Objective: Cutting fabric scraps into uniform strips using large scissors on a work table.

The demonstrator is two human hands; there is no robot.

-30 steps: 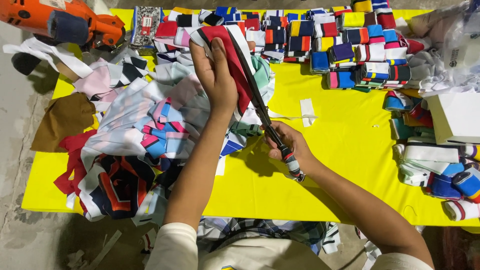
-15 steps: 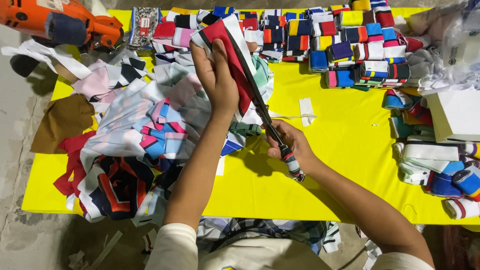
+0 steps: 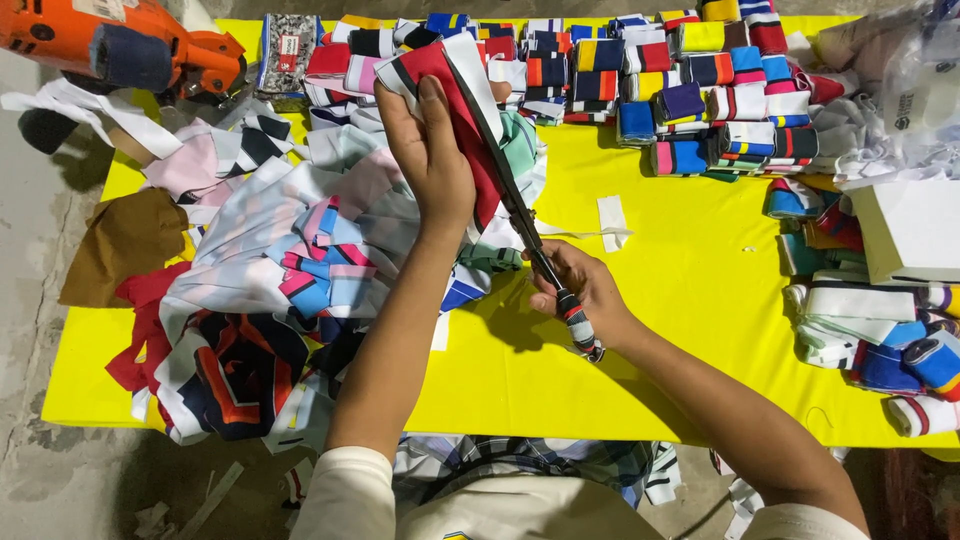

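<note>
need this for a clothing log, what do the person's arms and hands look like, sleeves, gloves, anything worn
Both hands are bare: no gloves on the left hand or the right hand, and no rings or watch that the head view shows. The forearms are uncovered. Short cream sleeves end above the elbows, the left sleeve and the right sleeve, plain with no visible pattern.

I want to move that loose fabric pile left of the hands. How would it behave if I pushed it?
The fabric pile looks floppy: its pieces drape and fold. It would likely bunch up rather than slide whole. Pieces overhanging the yellow table might fall off the edge.
</note>
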